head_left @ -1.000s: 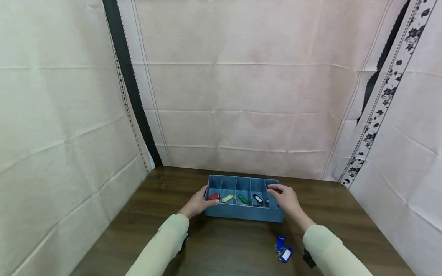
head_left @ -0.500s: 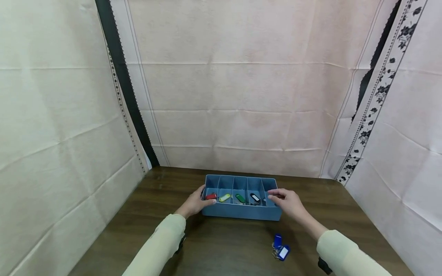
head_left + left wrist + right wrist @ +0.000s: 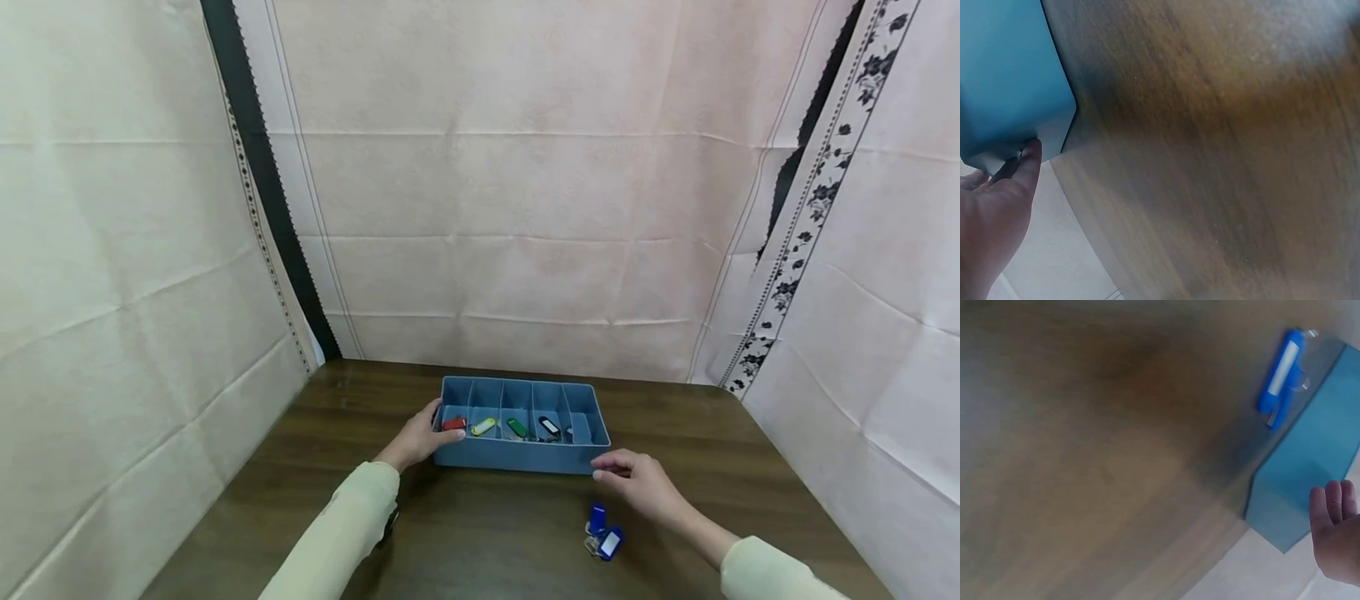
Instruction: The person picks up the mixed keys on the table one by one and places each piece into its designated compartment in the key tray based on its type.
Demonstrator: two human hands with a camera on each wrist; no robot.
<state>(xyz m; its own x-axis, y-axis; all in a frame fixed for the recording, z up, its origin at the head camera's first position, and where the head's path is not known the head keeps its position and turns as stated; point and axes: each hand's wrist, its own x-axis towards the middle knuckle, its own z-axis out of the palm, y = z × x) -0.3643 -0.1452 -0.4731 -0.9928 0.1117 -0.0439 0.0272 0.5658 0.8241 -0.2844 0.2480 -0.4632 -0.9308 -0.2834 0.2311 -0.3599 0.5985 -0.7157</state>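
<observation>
A blue divided box (image 3: 517, 456) stands on the table. My left hand (image 3: 416, 435) grips its left end, thumb at the front rim; the left wrist view shows fingers on the box's end wall (image 3: 1010, 69). Inside, from left, lie a red key tag (image 3: 453, 423), a yellow one (image 3: 483, 427), a green one (image 3: 517, 428) and a black one (image 3: 550, 427), in separate compartments. A small pale thing shows low in the rightmost compartment, mostly hidden. My right hand (image 3: 645, 483), fingers loosely bent and holding nothing, is off the box's front right corner. Blue key tags (image 3: 611, 544) lie below it.
The brown wooden table (image 3: 480, 533) carries the box near its back edge. Pale cloth hangs behind it (image 3: 480, 250) and on both sides. The blue tags' metal rings lie just left of them.
My right hand has come out of the rightmost compartment and moved toward me, to the box's front right corner. The left hand keeps its grip; the whole view shifts slightly.
</observation>
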